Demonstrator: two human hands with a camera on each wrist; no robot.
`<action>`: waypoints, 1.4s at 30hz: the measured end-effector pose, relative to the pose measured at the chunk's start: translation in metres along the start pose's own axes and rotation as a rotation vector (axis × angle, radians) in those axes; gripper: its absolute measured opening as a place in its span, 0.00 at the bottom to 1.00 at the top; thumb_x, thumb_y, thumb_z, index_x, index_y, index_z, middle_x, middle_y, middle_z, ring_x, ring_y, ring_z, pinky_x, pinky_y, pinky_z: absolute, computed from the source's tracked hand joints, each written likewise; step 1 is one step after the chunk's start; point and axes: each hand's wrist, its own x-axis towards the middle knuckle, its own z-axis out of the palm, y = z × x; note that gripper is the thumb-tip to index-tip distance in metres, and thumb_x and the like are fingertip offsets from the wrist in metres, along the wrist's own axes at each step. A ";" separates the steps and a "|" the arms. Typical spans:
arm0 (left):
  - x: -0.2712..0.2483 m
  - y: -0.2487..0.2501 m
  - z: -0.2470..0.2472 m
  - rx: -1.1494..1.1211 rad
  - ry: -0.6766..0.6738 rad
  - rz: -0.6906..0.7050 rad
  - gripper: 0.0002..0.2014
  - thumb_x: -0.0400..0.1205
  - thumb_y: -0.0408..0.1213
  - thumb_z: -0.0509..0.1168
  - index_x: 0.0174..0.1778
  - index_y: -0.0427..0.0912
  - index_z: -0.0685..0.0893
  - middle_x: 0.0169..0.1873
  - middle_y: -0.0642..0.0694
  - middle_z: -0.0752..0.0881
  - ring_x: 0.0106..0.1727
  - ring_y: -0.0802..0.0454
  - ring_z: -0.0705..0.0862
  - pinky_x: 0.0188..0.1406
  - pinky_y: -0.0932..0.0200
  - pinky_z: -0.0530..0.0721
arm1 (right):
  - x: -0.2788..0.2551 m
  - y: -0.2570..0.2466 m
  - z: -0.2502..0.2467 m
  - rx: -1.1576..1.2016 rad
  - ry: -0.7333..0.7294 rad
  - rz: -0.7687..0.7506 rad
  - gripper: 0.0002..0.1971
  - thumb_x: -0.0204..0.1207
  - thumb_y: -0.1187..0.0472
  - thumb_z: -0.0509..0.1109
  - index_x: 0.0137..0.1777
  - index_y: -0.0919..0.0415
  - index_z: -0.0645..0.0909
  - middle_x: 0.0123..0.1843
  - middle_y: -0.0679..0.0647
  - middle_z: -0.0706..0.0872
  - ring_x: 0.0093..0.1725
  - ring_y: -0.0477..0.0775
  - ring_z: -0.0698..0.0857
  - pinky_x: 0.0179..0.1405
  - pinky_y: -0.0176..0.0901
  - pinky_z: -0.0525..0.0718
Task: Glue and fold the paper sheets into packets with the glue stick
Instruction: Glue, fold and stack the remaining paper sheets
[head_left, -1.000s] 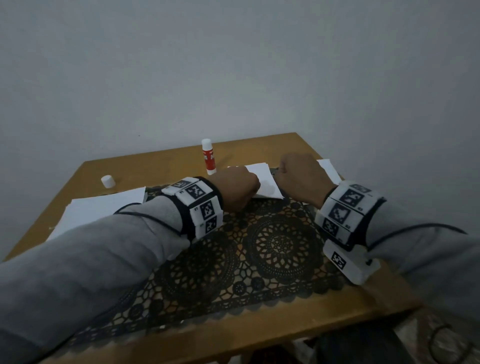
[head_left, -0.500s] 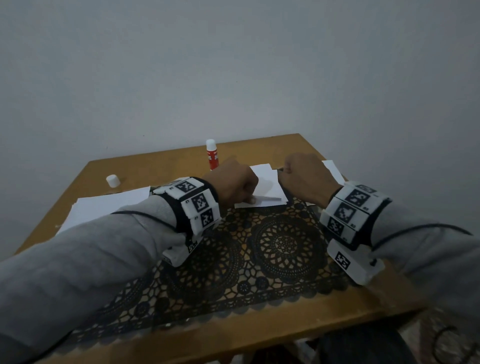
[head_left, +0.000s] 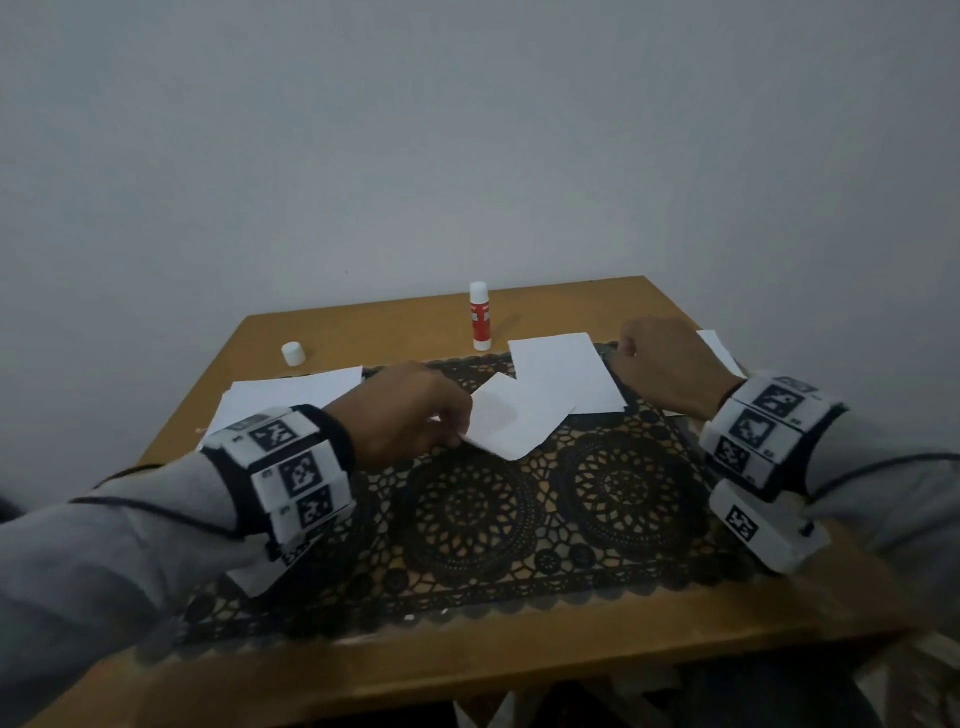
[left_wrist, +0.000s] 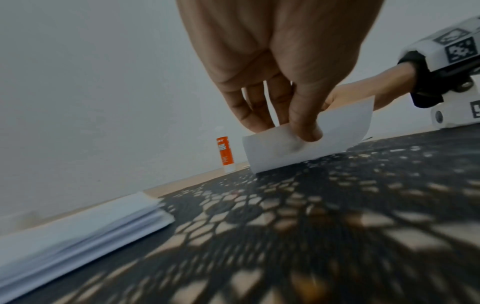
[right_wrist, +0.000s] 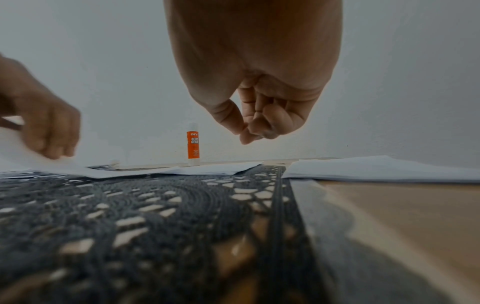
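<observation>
My left hand (head_left: 457, 427) pinches the near-left edge of a small folded white paper (head_left: 514, 422), thumb on top, and lifts it off the black lace mat (head_left: 519, 525). The left wrist view shows the thumb pressing on the paper (left_wrist: 335, 133), which tilts up to the right. A second white sheet (head_left: 563, 371) lies flat just behind it. My right hand (head_left: 623, 353) hovers at that sheet's right edge with fingers curled and nothing in them; the right wrist view shows the same curled hand (right_wrist: 253, 135). The red and white glue stick (head_left: 480, 317) stands upright and uncapped behind the mat.
A stack of white sheets (head_left: 291, 392) lies at the mat's left end, and more paper (head_left: 722, 353) lies behind my right hand. The glue stick's white cap (head_left: 293, 353) sits at the back left of the wooden table (head_left: 519, 670). A plain wall stands close behind.
My left hand has drawn the folded paper left and toward me, lifting it. My right hand has let go of the paper and moved right. A second sheet now shows between the hands.
</observation>
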 end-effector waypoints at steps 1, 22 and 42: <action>-0.007 -0.003 0.000 0.001 -0.012 -0.002 0.05 0.77 0.31 0.70 0.42 0.44 0.89 0.45 0.54 0.89 0.48 0.58 0.84 0.54 0.57 0.82 | -0.001 -0.001 0.000 -0.008 -0.005 -0.004 0.09 0.77 0.62 0.63 0.38 0.68 0.77 0.35 0.58 0.80 0.37 0.58 0.79 0.37 0.52 0.77; -0.055 -0.043 0.011 0.039 -0.123 0.069 0.15 0.74 0.22 0.63 0.46 0.46 0.87 0.53 0.57 0.86 0.56 0.59 0.82 0.55 0.66 0.79 | 0.078 -0.102 0.048 0.234 -0.078 0.056 0.30 0.71 0.48 0.78 0.64 0.70 0.78 0.64 0.66 0.82 0.53 0.61 0.83 0.50 0.56 0.83; -0.087 0.003 0.017 0.144 -0.401 -0.056 0.24 0.85 0.42 0.54 0.79 0.44 0.63 0.79 0.43 0.61 0.75 0.47 0.68 0.75 0.50 0.69 | 0.053 -0.123 0.034 0.201 -0.279 -0.158 0.11 0.76 0.56 0.75 0.43 0.64 0.82 0.35 0.58 0.88 0.28 0.54 0.87 0.31 0.45 0.87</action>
